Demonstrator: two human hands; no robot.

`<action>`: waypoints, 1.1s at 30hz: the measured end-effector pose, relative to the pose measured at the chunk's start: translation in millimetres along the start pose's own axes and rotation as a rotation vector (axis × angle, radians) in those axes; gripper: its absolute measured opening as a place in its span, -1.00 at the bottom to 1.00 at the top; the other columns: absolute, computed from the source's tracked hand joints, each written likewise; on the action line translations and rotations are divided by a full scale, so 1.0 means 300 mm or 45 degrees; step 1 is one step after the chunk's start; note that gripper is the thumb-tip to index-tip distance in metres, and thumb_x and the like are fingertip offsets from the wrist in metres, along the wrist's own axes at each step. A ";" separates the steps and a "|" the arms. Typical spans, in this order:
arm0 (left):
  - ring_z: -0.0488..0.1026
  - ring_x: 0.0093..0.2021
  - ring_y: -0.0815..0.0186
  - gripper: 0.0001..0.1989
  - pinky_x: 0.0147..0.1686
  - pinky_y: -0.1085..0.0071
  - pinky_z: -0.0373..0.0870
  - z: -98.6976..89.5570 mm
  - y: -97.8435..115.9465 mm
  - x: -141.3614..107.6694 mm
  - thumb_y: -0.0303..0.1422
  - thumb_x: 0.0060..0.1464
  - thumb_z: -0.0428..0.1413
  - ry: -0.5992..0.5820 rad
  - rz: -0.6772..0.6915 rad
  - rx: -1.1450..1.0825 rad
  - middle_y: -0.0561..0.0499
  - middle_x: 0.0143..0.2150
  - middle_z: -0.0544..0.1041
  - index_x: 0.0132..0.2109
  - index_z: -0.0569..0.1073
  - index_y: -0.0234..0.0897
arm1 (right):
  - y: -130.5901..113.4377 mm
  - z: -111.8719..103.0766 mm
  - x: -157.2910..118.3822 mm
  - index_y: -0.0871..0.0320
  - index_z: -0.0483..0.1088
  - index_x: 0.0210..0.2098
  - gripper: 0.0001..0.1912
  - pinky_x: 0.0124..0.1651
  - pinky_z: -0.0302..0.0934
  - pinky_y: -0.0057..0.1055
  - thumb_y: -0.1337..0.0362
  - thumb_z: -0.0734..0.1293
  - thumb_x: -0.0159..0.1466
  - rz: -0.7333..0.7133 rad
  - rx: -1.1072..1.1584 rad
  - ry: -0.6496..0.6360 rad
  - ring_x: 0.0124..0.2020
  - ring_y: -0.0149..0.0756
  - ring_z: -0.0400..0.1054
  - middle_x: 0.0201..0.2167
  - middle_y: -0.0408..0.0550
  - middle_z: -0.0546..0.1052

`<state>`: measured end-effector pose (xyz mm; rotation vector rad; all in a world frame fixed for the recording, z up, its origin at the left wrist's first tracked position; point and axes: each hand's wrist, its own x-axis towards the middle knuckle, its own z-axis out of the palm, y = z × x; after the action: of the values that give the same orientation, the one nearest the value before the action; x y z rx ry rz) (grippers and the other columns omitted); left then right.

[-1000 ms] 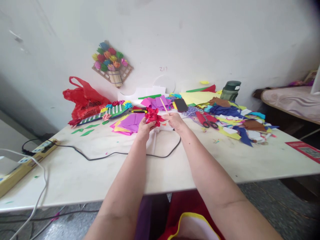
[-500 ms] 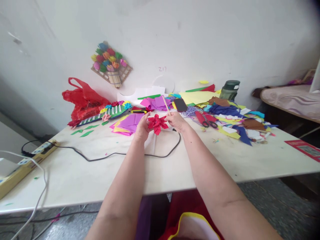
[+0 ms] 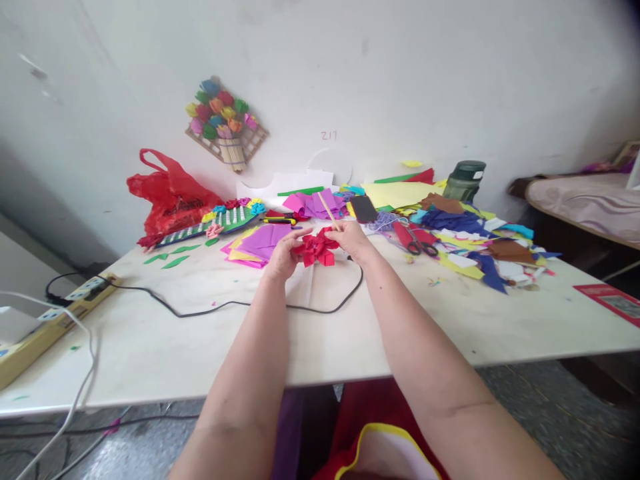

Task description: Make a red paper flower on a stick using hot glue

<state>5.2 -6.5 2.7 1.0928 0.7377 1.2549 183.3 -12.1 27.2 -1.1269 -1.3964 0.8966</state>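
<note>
Left hand (image 3: pixel 286 260) grips red paper flower (image 3: pixel 319 248) by its edge | right hand (image 3: pixel 353 241) pinches thin stick (image 3: pixel 327 208) beside petals | flower right of purple sheets (image 3: pixel 265 243) | risk: over-tight pinch creases petals; black cable (image 3: pixel 320 311), nearside of sheets, may snag wrists

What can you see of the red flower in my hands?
The flower is bright red, with several folded, pointed petals spread around a middle too small to read clearly. It looks like paper or thin felt. It is held just above the table, between the left hand at one side and the right hand at the other. The fingers cover some edges.
</note>
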 end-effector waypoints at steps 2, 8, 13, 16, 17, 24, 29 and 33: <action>0.42 -0.55 0.36 -0.54 -0.52 0.46 0.35 0.002 0.000 0.001 -0.44 -0.35 0.09 0.007 -0.027 0.029 0.07 -0.53 0.49 -0.17 0.56 -0.37 | -0.001 0.002 0.003 0.15 0.27 -0.65 -0.86 -0.43 0.02 -0.44 0.29 0.34 -0.08 -0.021 -0.029 0.016 -0.56 -0.46 0.12 -0.69 -0.29 0.22; 0.34 -0.61 0.40 -0.57 -0.57 0.48 0.27 0.017 -0.002 -0.003 -0.45 -0.35 0.09 -0.027 -0.006 0.066 0.06 -0.57 0.47 -0.22 0.59 -0.37 | -0.015 0.005 -0.005 0.17 0.35 -0.61 -0.94 -0.39 0.11 -0.43 0.34 0.32 -0.05 -0.009 -0.087 0.010 -0.53 -0.42 0.19 -0.66 -0.25 0.30; 0.40 -0.53 0.35 -0.70 -0.54 0.46 0.30 0.026 0.002 -0.008 -0.43 -0.36 0.10 -0.026 -0.018 0.064 -0.02 -0.50 0.53 -0.36 0.59 -0.35 | -0.008 0.012 -0.002 0.17 0.34 -0.61 -0.92 -0.39 0.14 -0.44 0.33 0.32 -0.02 -0.042 -0.165 0.035 -0.52 -0.41 0.20 -0.66 -0.25 0.30; 0.39 -0.54 0.35 -0.69 -0.56 0.49 0.27 0.028 0.001 -0.008 -0.43 -0.36 0.10 -0.006 -0.018 0.062 -0.01 -0.50 0.53 -0.35 0.60 -0.34 | 0.003 0.017 0.004 0.15 0.33 -0.62 -0.90 -0.39 0.16 -0.45 0.32 0.31 0.00 -0.058 -0.217 0.018 -0.52 -0.40 0.21 -0.66 -0.25 0.28; 0.39 -0.54 0.35 -0.69 -0.57 0.50 0.25 0.029 0.001 -0.007 -0.43 -0.35 0.10 -0.017 -0.021 0.062 -0.01 -0.50 0.52 -0.35 0.60 -0.34 | 0.007 0.018 0.005 0.15 0.33 -0.62 -0.90 -0.39 0.16 -0.45 0.32 0.30 0.00 -0.064 -0.235 0.011 -0.52 -0.40 0.21 -0.66 -0.25 0.28; 0.41 -0.51 0.33 -0.77 -0.55 0.49 0.27 0.038 0.002 -0.009 -0.40 -0.29 0.09 -0.046 -0.077 0.066 -0.03 -0.50 0.53 -0.41 0.57 -0.33 | 0.016 0.020 0.007 0.17 0.37 -0.58 -0.89 -0.38 0.13 -0.46 0.31 0.30 0.06 -0.106 -0.363 -0.005 -0.48 -0.38 0.24 -0.62 -0.21 0.33; 0.46 -0.44 0.30 -0.83 -0.51 0.48 0.32 0.026 -0.019 0.008 -0.39 -0.26 0.10 0.077 -0.041 0.033 -0.03 -0.47 0.55 -0.43 0.54 -0.31 | -0.012 0.020 -0.008 0.15 0.45 -0.48 -0.87 -0.30 0.15 -0.43 0.25 0.32 0.14 -0.138 -0.608 0.028 -0.38 -0.31 0.32 -0.50 -0.14 0.47; 0.49 -0.41 0.29 -0.87 -0.53 0.49 0.29 0.009 -0.042 0.026 -0.37 -0.24 0.14 0.201 -0.008 0.021 0.01 -0.46 0.54 -0.42 0.50 -0.27 | -0.054 0.004 -0.026 0.10 0.53 -0.26 -0.76 -0.22 0.15 -0.39 0.11 0.31 0.22 -0.198 -0.863 0.019 -0.24 -0.24 0.37 -0.28 -0.06 0.57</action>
<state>13.8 1.1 -7.2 1.0120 0.8709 1.3427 179.6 -23.7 40.4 -1.4852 -1.8093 0.2930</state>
